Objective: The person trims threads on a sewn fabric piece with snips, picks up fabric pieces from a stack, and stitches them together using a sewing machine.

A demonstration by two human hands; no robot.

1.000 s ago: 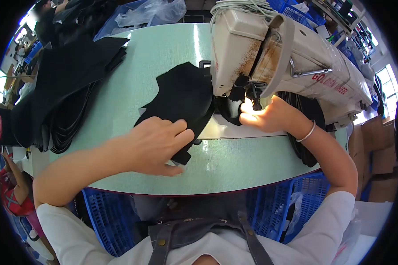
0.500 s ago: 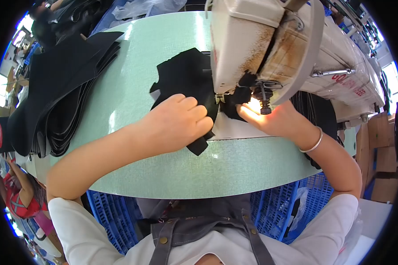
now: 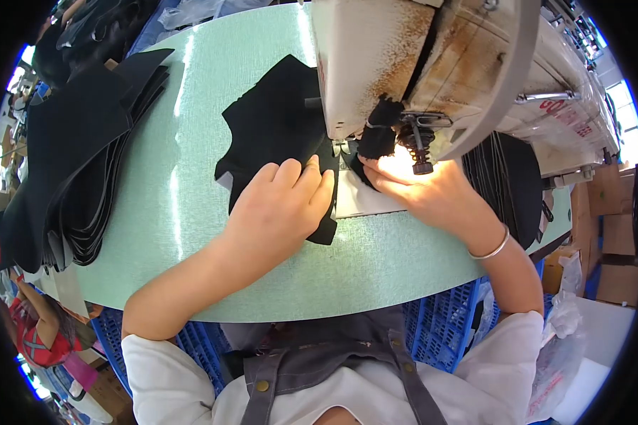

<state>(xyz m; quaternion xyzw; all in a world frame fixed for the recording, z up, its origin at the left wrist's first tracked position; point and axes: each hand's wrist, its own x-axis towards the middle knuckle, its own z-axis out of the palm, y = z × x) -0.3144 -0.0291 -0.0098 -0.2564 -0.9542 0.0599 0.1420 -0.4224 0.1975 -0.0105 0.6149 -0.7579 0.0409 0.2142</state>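
A black fabric piece (image 3: 269,124) lies on the pale green table (image 3: 191,205), reaching under the sewing machine (image 3: 432,64). My left hand (image 3: 280,209) lies flat on the near part of this piece, fingers together and pointing toward the machine. My right hand (image 3: 422,188) rests on the machine bed just below the presser foot (image 3: 420,159), brightly lit by the machine lamp, its fingertips on the black fabric at the needle. A silver bangle (image 3: 493,248) circles my right wrist.
A thick stack of black cut pieces (image 3: 71,163) covers the table's left side. More black pieces (image 3: 507,180) hang at the right behind the machine. Blue plastic crates (image 3: 439,326) stand below the table edge. Another person in red (image 3: 39,333) is at lower left.
My left hand has slid forward along the black piece toward the machine. My right hand has moved closer under the presser foot. The view has leaned nearer to the machine.
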